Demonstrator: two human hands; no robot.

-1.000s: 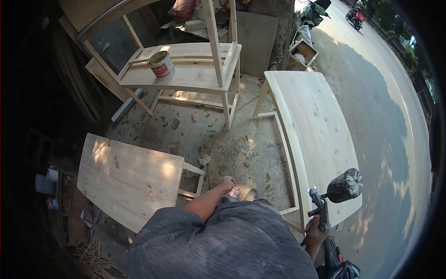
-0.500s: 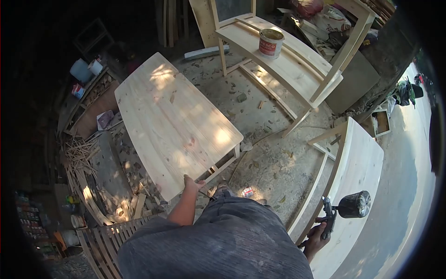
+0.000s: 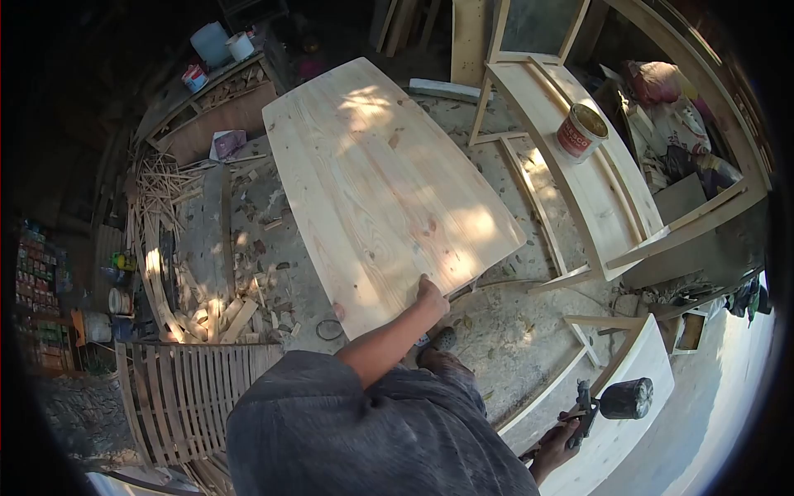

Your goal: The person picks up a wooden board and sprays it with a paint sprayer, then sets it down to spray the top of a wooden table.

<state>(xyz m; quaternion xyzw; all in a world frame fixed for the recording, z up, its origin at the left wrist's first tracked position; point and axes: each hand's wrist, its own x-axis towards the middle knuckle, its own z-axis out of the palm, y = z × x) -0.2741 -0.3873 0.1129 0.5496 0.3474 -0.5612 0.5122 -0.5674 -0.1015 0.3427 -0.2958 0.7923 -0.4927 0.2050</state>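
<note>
My left hand (image 3: 432, 299) grips the near edge of a pale wooden table (image 3: 372, 190), thumb on top and its other fingers hidden below the edge. Patches of sunlight lie on the boards. Off to the lower right, my right hand (image 3: 556, 450) is wrapped round the handle of a spray gun (image 3: 585, 411). The gun's dark, paint-stained cup (image 3: 626, 398) juts out to the right, over a second pale wooden tabletop (image 3: 637, 355).
A paint can (image 3: 581, 132) stands on a wooden frame piece (image 3: 571, 91) at upper right. Wood scraps (image 3: 165, 194) litter the ground at left, near a slatted wooden piece (image 3: 186, 401). A hose (image 3: 529, 283) crosses the floor beyond my foot (image 3: 442, 347).
My view has swung left, so the tables and paint can appear farther right. My left hand stays on the table's near edge, and the right keeps hold of the spray gun.
</note>
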